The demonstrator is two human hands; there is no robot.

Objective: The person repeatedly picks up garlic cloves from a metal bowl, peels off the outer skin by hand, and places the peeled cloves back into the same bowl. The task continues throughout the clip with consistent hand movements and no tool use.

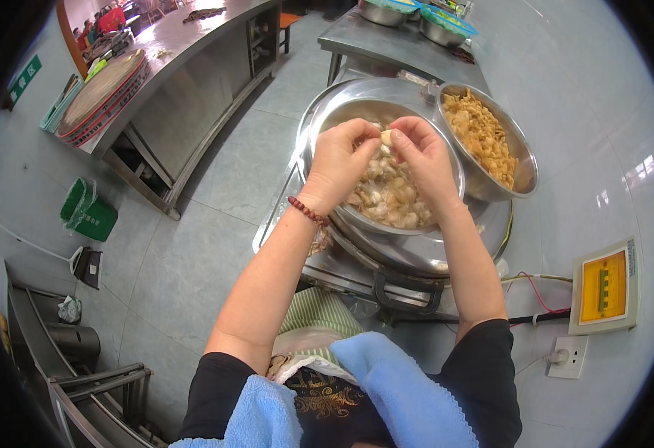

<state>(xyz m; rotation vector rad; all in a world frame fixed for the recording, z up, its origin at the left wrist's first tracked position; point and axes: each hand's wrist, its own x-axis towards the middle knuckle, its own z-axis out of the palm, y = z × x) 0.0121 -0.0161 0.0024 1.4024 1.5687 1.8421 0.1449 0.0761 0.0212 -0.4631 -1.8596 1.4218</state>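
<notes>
Above a wide stainless steel bowl (331, 112), my left hand (342, 155) and my right hand (426, 155) pinch a pale piece, apparently a garlic clove (387, 138), between thumbs and fingertips. Inside the bowl lies a heap of garlic cloves (391, 193) with loose papery skins. It stands on a large round metal lid (371, 87) with a dark loop handle (408, 297) at its near side. Some skins (320, 242) lie beside the bowl, below my left wrist. Fingers partly cover the held piece.
Right of the bowl, a deep steel basin (528, 182) holds fried-looking golden-brown food (481, 137). Behind is a steel table (355, 35) with covered bowls (444, 28). A breaker box (606, 288) and a wall socket (568, 357) are at right. At left stand a steel counter (192, 106) and a green bin (88, 210).
</notes>
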